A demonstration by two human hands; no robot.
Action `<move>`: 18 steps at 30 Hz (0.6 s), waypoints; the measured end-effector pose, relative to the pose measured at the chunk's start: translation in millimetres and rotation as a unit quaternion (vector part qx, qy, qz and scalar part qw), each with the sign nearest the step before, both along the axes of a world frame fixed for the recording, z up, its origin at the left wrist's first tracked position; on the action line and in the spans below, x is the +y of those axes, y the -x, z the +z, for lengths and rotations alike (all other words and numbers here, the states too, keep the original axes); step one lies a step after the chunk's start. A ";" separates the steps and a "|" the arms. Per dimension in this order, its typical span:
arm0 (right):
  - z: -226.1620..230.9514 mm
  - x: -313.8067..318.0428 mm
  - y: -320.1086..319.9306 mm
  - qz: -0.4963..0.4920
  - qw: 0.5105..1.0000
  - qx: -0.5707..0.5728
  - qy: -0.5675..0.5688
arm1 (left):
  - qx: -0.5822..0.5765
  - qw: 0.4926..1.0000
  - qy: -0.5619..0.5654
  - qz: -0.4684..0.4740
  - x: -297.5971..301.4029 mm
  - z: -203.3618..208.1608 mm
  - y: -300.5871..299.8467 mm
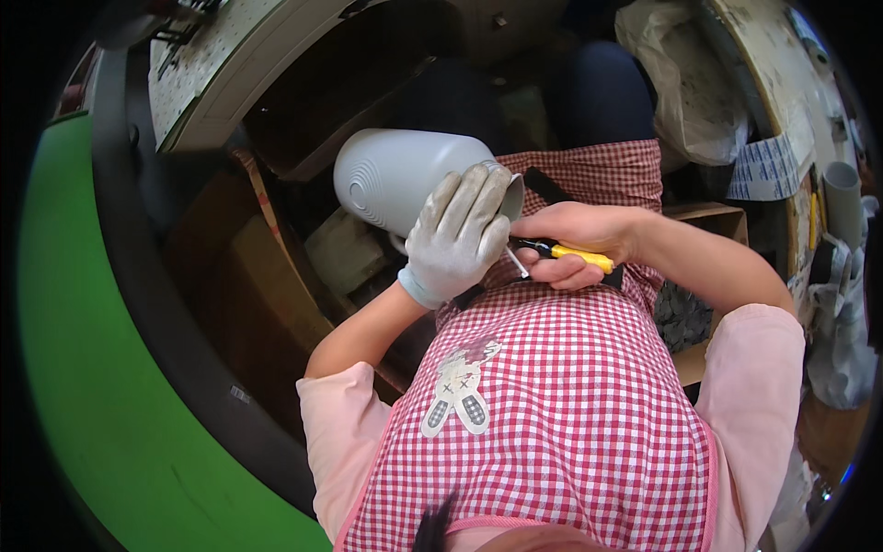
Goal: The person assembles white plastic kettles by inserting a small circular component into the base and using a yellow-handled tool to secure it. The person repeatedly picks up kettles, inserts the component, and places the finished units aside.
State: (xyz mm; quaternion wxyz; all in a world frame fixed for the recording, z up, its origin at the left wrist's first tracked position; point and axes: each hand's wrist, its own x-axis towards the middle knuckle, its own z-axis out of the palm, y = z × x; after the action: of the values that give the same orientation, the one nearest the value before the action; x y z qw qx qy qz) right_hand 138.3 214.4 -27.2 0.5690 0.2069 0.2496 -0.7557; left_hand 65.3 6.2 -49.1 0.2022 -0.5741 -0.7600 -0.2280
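A light grey plastic container [368,175] with ringed ridges on its rounded end lies on its side across my lap. My left hand [460,230], in a grey-white work glove, is wrapped over it near its open mouth [516,195]. Close to that rim, my bare right hand [589,241] grips a small hand tool [581,256] with a yellow and black handle. A thin pale strip [517,262] sticks out below the rim, between the two hands; whether it belongs to the tool I cannot tell. The tool's tip is mostly hidden.
A green belt surface [120,368] with a broad dark edge [198,345] curves along my left. Cardboard [267,267] stands beside it. To my right are a box of grey scraps [685,317], a clear plastic bag [685,101] and a worktable [759,55]. A grey tube [842,189] stands at the far right.
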 end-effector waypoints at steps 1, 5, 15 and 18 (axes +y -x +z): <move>-1.4 -6.4 5.5 -0.018 0.997 -0.018 0.069 | 0.002 1.000 -0.016 0.023 -3.3 -0.1 2.3; 18.1 -29.0 23.9 -0.203 0.969 0.013 0.139 | 0.002 0.988 -0.066 0.139 -10.8 -0.8 41.0; 28.1 125.9 -0.6 -0.439 0.852 0.215 -0.187 | -0.006 0.959 -0.258 0.118 -17.6 -7.7 127.6; 15.3 264.6 -19.1 -0.331 0.546 0.361 -0.680 | -0.051 0.953 -0.268 0.135 -14.2 1.6 118.9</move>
State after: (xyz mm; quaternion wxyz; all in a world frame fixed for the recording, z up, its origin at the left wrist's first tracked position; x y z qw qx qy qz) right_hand 157.4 478.9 -11.9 -0.1705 0.3093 0.7870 -0.5059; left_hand -53.6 -8.0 -47.5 0.3384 -0.3787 -0.7507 -0.4225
